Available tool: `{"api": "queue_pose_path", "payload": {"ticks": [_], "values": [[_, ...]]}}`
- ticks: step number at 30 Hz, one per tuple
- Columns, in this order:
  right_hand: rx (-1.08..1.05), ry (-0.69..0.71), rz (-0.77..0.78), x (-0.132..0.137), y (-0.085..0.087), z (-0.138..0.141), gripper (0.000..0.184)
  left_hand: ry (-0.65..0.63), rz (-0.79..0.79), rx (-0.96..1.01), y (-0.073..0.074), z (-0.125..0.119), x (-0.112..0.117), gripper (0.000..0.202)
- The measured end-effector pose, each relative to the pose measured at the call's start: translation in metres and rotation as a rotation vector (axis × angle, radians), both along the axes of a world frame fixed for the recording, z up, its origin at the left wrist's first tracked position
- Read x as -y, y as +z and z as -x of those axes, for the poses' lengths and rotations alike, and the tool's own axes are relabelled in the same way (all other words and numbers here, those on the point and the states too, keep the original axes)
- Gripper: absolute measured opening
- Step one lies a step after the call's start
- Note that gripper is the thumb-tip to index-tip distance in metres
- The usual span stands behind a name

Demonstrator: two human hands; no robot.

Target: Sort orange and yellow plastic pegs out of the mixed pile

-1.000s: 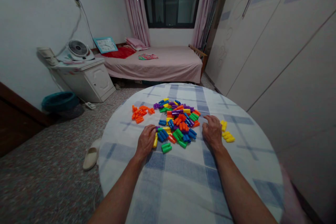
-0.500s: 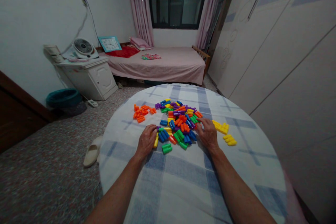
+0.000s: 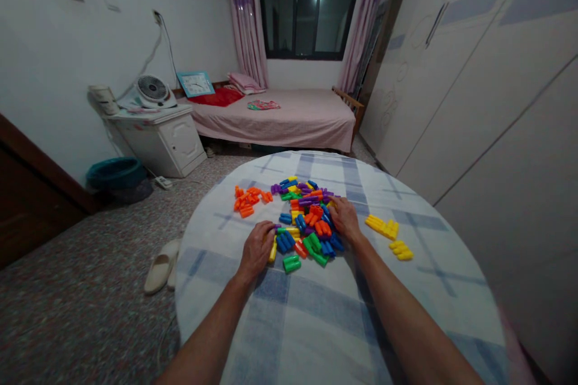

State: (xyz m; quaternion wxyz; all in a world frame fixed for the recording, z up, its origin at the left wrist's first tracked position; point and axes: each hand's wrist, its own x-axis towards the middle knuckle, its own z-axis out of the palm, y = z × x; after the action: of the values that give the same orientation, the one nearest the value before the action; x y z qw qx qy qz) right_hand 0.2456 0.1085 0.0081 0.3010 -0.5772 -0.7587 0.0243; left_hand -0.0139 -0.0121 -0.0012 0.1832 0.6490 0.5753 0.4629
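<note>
A heap of small plastic blocks in mixed colours point(image 3: 307, 216) lies on a round table with a blue checked cloth point(image 3: 316, 313). My left hand point(image 3: 257, 248) rests at the heap's near left edge, fingers curled against a yellow block point(image 3: 273, 249). My right hand point(image 3: 345, 218) reaches into the heap's right side, fingers bent down among the blocks; what they grip, if anything, is hidden. A separate group of orange blocks point(image 3: 248, 200) lies to the left. Yellow blocks point(image 3: 388, 233) lie apart to the right.
A white cabinet with a fan point(image 3: 156, 132) and a teal basin point(image 3: 114, 172) stand on the floor at left. Slippers point(image 3: 161, 271) lie beside the table. A bed point(image 3: 280, 115) stands beyond it, and wardrobe doors point(image 3: 487, 72) line the right.
My right hand has moved left from beside the yellow blocks into the right side of the mixed heap. The left hand has stayed at the heap's near left edge.
</note>
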Motion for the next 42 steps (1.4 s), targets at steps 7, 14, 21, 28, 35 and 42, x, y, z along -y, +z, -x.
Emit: {"api": "queue_pose_path", "payload": {"ticks": [7,14,21,28,35,42], "values": [[-0.078,0.03,0.008,0.016,-0.004,-0.016,0.029,-0.012,0.0,-0.021,-0.003,0.0,-0.003,0.029],[-0.171,-0.172,-0.129,0.031,0.013,-0.061,0.032,-0.017,-0.01,-0.032,-0.003,0.001,-0.001,0.029],[0.081,-0.369,-0.185,0.054,-0.005,-0.092,0.042,-0.009,-0.013,-0.037,-0.002,0.0,-0.001,0.028],[-0.008,-0.139,-0.295,0.058,-0.007,-0.061,0.037,0.001,-0.037,-0.023,-0.001,0.0,0.0,0.029],[0.006,0.019,-0.131,0.061,-0.014,-0.04,0.038,0.079,-0.023,0.011,0.002,0.0,0.002,0.023],[0.027,0.009,-0.101,0.061,-0.008,-0.04,0.034,0.094,0.082,0.102,0.0,0.0,0.006,0.025]]}}
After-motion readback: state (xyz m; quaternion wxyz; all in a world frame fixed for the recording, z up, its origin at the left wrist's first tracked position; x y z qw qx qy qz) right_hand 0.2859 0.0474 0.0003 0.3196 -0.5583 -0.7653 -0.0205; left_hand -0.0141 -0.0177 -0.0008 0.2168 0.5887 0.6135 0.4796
